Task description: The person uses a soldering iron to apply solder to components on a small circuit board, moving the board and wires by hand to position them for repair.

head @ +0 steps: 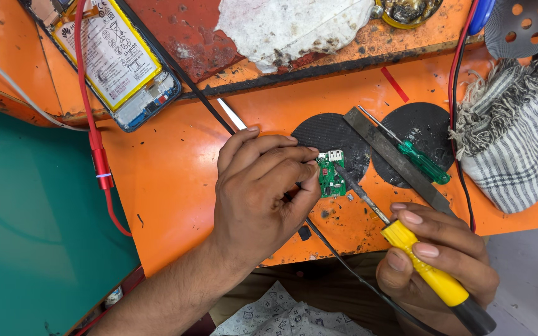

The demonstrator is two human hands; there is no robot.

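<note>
- The left hand [259, 193] has its fingers curled in, and the fingertips [311, 167] press on the left edge of a small green circuit board [330, 177], pinning it flat.
- The right hand [434, 258] is closed in a pen-like grip around the yellow handle of a soldering iron [428, 270]; its thin metal tip slants up-left and meets the board near its upper right corner.
- The board lies on the orange work mat [175, 180], at the edge of a dark round pad [334, 140], with a small metal connector at its top end.
- By its look the board is very light, stiff and thin, so it would slide under the iron unless held down. Its parts look fragile; the bare edges are the safest place to hold it, well away from the hot tip.
- Just beyond the board lie a flat metal bar [396, 158] and a green-handled screwdriver [421, 160], partly over a second dark pad [428, 127].
- Further out are a striped fringed cloth [518, 149] on the right, an opened phone [116, 62] with its battery showing at top left, and a red cable [98, 149] running down across the mat.
</note>
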